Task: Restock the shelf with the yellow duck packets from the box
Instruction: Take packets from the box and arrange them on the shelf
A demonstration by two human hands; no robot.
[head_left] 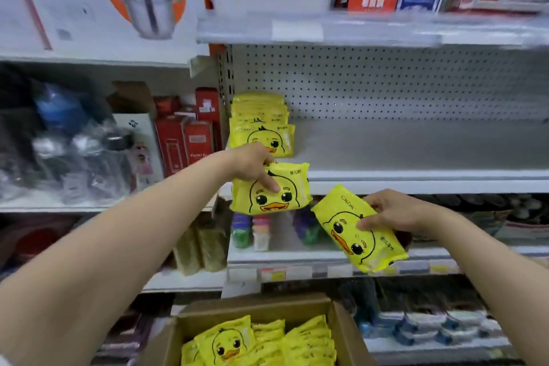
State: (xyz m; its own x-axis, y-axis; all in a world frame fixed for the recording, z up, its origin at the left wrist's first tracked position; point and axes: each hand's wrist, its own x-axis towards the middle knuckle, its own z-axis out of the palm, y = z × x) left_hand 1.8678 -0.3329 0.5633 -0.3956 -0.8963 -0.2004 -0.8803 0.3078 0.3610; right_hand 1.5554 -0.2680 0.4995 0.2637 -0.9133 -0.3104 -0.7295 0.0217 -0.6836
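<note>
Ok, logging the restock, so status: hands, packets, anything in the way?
Left hand holds a packet by the shelf edge. Right hand holds a second packet, lower. Nothing blocks the spot beside the stack.

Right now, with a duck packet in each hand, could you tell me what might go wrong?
The left hand pinches the upright packet near its top, so it may slip. The shelved packets stand near the front edge of the shelf; pushing another in could tip the front one off. The right hand holds the tilted packet off to the side of the box, so a drop might miss it.
</note>
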